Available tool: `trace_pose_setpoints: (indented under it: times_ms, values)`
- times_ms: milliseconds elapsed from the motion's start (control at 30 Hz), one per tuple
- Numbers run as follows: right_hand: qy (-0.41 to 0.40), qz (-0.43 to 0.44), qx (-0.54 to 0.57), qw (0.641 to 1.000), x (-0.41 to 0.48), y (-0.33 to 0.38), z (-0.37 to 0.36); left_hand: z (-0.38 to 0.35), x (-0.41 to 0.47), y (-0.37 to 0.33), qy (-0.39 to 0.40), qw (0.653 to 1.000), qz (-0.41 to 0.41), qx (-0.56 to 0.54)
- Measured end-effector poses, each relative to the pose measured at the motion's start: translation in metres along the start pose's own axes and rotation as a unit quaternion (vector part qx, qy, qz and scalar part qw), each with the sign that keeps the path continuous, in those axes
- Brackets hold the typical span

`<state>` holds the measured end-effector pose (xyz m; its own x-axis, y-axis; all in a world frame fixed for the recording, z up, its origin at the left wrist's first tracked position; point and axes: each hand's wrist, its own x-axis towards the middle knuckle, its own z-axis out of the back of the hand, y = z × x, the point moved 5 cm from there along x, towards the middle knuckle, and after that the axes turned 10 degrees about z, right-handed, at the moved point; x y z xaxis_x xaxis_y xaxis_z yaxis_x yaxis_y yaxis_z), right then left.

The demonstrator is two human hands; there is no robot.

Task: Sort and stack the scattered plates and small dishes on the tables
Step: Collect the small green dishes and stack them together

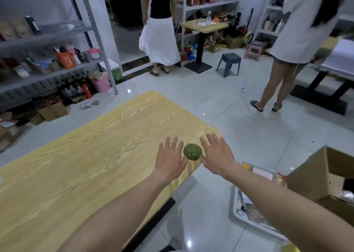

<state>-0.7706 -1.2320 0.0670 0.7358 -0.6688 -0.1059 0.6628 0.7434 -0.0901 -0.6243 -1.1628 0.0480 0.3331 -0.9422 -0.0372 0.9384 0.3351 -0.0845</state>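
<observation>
A small green dish (pixel 192 151) lies upside down on the light wooden table (pixel 80 161), close to its right edge. My left hand (pixel 170 157) is just left of the dish with fingers spread and straight, its thumb close to the dish's rim. My right hand (pixel 217 155) is just right of the dish, fingers spread too, thumb near the rim. Neither hand grips anything. No other plates or dishes show on this table.
Two people stand beyond the table, one by a small far table (pixel 203 26), one at right. A cardboard box (pixel 314 177) and a white bin (pixel 249 211) sit on the floor at right. Metal shelves (pixel 47 40) line the left wall. A dark stool (pixel 229 63) stands on the tiles.
</observation>
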Motion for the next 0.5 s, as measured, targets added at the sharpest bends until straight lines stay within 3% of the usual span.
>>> trace_pose_setpoints:
  times_ms: [367, 500]
  values:
    - [0.053, -0.010, 0.029, 0.998, 0.031, -0.033, -0.040, -0.037, 0.048, -0.003, 0.048, 0.999, 0.000, -0.002]
    - [0.059, -0.050, 0.151, 0.986, 0.047, -0.042, -0.059, -0.055, 0.065, -0.003, 0.088, 0.989, 0.074, -0.096]
